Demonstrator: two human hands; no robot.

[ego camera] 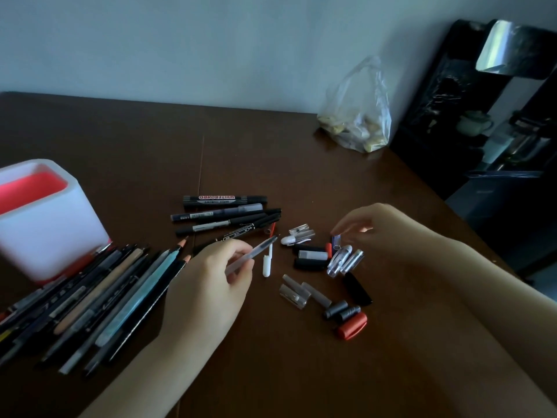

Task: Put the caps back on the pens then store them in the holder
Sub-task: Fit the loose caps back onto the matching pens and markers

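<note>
Your left hand [211,276] has its grip closed round a frosted pen [256,251], pinched toward the back end, bare tip pointing at the loose caps [325,267] scattered on the surface [271,146]. Your right hand [376,233] is curled over the far side of that pile, fingertips down by a small dark cap [336,241]. Honestly I can't tell if that grip has actually closed on it or is only touching.

Handling-wise, I'd guess this stuff is all light, stiff plastic, and the smooth barrel looks a bit slippery. So take the cap by its closed end and push it straight on. The little round ones will probably roll if you nudge them.

The white holder [45,224] with the red inside sits well off to the left, beside a row of pencils and pens [105,291].

The only writing I can read is "WHITEBOARD", upside down on the black marker [224,199]. The other labels are too small.
</note>
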